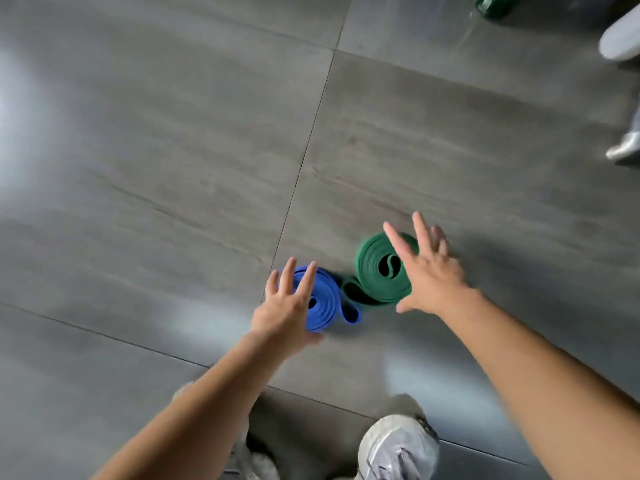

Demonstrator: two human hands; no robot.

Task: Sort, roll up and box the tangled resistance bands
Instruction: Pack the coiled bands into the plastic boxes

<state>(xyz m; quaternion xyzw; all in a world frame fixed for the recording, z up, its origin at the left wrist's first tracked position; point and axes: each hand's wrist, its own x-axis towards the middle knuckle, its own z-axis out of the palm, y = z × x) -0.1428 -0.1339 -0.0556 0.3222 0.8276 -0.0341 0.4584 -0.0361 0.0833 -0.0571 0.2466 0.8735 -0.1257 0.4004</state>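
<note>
Two rolled resistance bands lie side by side on the grey tiled floor. The blue roll (327, 304) is on the left, with a loose end loop sticking out at its lower right. The green roll (375, 268) is larger and sits to its right, its loose loop touching the blue one. My left hand (285, 308) hovers over the blue roll's left side with fingers spread and straight. My right hand (429, 268) is spread over the green roll's right side, fingers straight. Neither hand grips anything. No box is in view.
My grey shoe (398, 448) is at the bottom edge below the rolls. Another person's white shoe (621, 36) and a second foot (625, 147) are at the right edge. A blurred green object (493, 5) lies at the top right. Tile seams cross the floor.
</note>
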